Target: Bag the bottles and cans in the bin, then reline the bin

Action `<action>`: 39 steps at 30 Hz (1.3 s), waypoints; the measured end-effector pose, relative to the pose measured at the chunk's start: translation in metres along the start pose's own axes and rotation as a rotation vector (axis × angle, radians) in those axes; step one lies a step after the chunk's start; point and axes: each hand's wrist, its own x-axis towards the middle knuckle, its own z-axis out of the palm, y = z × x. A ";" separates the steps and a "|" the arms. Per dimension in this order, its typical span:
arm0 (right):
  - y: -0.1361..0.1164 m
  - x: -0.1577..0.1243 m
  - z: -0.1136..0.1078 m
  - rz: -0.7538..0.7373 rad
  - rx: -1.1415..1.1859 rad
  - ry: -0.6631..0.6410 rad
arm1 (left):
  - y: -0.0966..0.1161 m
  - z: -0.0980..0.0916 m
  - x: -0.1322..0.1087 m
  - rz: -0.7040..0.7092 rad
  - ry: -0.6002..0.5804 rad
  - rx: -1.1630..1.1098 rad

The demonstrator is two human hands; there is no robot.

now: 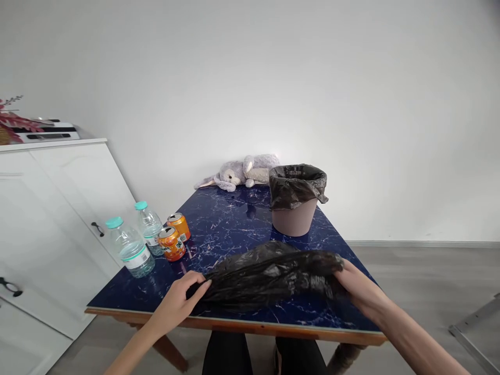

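Note:
A crumpled black plastic bag point(269, 276) lies across the near part of the dark blue marbled table point(230, 219). My left hand point(179, 299) grips the bag's left end near the table's front edge. My right hand point(355, 286) holds the bag's right end, its fingers partly hidden under the plastic. Behind the bag stands a small pinkish bin point(294, 219) lined with another black bag point(297, 185).
Two water bottles point(130, 250) point(149, 224) with teal caps and two orange drink cans point(172, 243) point(179, 225) stand at the table's left edge. A grey plush toy point(238, 174) lies at the far end by the wall. A white cabinet point(58, 208) stands on the left.

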 end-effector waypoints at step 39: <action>0.036 0.065 0.091 -0.472 -1.176 -0.192 | -0.007 0.009 -0.012 0.257 0.148 0.321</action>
